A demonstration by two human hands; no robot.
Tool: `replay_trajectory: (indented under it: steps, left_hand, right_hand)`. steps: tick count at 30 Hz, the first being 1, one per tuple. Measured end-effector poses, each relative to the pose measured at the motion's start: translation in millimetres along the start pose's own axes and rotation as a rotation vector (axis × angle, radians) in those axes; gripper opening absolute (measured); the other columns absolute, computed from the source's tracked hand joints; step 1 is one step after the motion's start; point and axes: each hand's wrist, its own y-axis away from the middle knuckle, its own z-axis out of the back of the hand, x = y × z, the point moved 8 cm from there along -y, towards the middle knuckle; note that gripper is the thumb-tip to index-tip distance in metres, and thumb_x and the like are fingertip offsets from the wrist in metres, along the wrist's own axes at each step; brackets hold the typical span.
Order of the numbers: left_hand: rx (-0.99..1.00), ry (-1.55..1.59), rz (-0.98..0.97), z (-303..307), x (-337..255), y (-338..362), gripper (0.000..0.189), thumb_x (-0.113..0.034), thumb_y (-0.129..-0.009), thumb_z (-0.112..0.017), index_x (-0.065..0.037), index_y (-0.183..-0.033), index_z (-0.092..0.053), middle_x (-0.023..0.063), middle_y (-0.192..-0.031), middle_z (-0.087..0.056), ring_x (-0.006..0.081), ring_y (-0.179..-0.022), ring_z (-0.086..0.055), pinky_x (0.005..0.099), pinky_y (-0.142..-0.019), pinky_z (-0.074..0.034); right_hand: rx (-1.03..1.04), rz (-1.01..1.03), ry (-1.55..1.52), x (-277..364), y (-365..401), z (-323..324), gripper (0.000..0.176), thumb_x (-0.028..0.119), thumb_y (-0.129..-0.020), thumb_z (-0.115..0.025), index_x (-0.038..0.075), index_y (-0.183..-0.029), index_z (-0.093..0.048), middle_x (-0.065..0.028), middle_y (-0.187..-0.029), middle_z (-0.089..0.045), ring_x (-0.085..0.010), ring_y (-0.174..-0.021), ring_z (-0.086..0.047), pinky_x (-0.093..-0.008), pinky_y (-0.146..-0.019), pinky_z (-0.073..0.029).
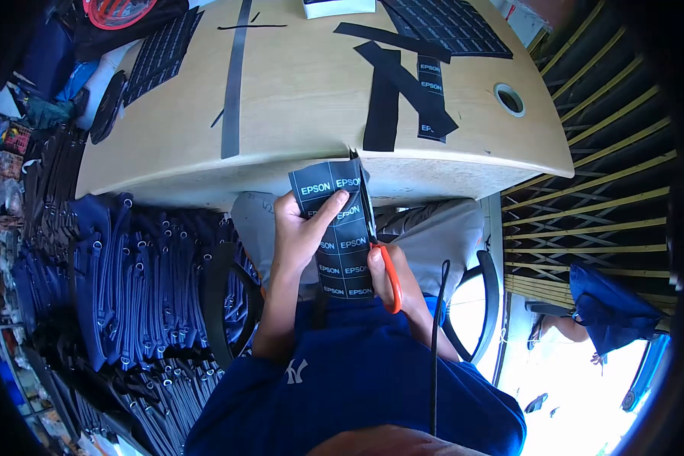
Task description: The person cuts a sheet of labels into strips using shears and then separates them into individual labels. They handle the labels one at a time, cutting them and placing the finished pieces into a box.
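Note:
My left hand (pixel 309 228) grips a black sheet of EPSON labels (pixel 333 262), thumb on its face and fingers behind it. The sheet hangs upright over my lap, just in front of the table edge, printed in two columns. My right hand (pixel 391 266) holds orange-handled scissors (pixel 390 281). Their blades point up toward the table and lie along the sheet's right edge, tips near its top right corner. How far the blades are apart is hard to make out.
On the wooden table (pixel 304 99) lie black strips (pixel 382 106), an EPSON label strip (pixel 431 83), more label sheets (pixel 456 26) and a grey tape line (pixel 236 83). A round hole (pixel 509 99) is at the right. Blue straps with metal rings (pixel 137 281) hang left; a folding gate (pixel 593 152) stands right.

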Motion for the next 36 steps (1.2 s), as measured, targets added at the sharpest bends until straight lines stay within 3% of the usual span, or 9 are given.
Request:
replay_trajectory:
  steps: [8,11,13,19,29,32,36]
  left_hand:
    - [-0.055,0.014,0.084,12,-8,-3,0.012,-0.004,-0.080,-0.068,0.002,-0.091,-0.065,0.0052,-0.083,-0.067,0.0079,-0.070,-0.061,0.0213,-0.061,-0.049]
    - [-0.043,0.037,0.061,9,-10,-5,0.012,-0.004,-0.080,-0.068,0.002,-0.091,-0.065,0.0052,-0.082,-0.067,0.0079,-0.071,-0.061,0.0214,-0.062,-0.050]
    - [-0.071,0.060,0.070,11,-10,-4,0.013,-0.004,-0.081,-0.068,0.002,-0.091,-0.065,0.0052,-0.083,-0.067,0.0080,-0.071,-0.061,0.0214,-0.063,-0.050]
    - [-0.104,0.074,0.057,16,-10,-5,0.013,-0.005,-0.081,-0.068,0.002,-0.090,-0.065,0.0056,-0.083,-0.067,0.0081,-0.071,-0.061,0.0215,-0.063,-0.050]
    - [0.013,0.030,0.051,8,-9,-2,0.011,-0.004,-0.081,-0.068,0.002,-0.089,-0.064,0.0050,-0.082,-0.066,0.0077,-0.070,-0.061,0.0216,-0.062,-0.050]
    - [0.027,0.113,0.091,11,-2,-1,0.010,-0.004,-0.081,-0.067,0.001,-0.090,-0.063,0.0044,-0.082,-0.066,0.0075,-0.070,-0.060,0.0216,-0.062,-0.049]
    - [0.001,0.118,0.059,17,-7,1,0.013,-0.006,-0.082,-0.066,-0.001,-0.093,-0.062,0.0038,-0.084,-0.064,0.0074,-0.071,-0.059,0.0215,-0.062,-0.049]
  right_hand:
    - [0.054,-0.050,-0.060,-13,1,-4,0.051,0.043,-0.093,-0.044,-0.002,-0.070,-0.045,-0.0132,-0.054,-0.041,-0.0255,-0.050,-0.038,-0.0385,-0.052,-0.036]
    - [0.060,0.042,-0.064,-2,1,-3,0.054,0.046,-0.093,-0.041,-0.002,-0.070,-0.045,-0.0127,-0.055,-0.040,-0.0249,-0.051,-0.039,-0.0379,-0.053,-0.037]
    - [0.099,0.098,-0.089,1,2,-5,0.062,0.057,-0.092,-0.032,0.000,-0.073,-0.047,-0.0108,-0.059,-0.041,-0.0235,-0.055,-0.042,-0.0364,-0.055,-0.037]
    - [0.209,0.101,-0.133,6,1,-11,0.078,0.073,-0.084,-0.019,0.001,-0.080,-0.047,-0.0085,-0.068,-0.045,-0.0209,-0.063,-0.045,-0.0339,-0.058,-0.037]
    - [0.199,0.101,-0.172,9,-1,-12,0.078,0.073,-0.084,-0.021,0.000,-0.079,-0.047,-0.0091,-0.070,-0.047,-0.0206,-0.064,-0.046,-0.0334,-0.059,-0.038]
    - [0.189,0.094,-0.164,11,0,-10,0.077,0.074,-0.083,-0.025,0.000,-0.081,-0.048,-0.0104,-0.069,-0.048,-0.0226,-0.063,-0.049,-0.0346,-0.059,-0.040]
    - [0.135,0.146,-0.058,18,1,-5,0.070,0.069,-0.080,-0.044,0.000,-0.088,-0.048,-0.0128,-0.065,-0.050,-0.0302,-0.058,-0.053,-0.0373,-0.057,-0.042]
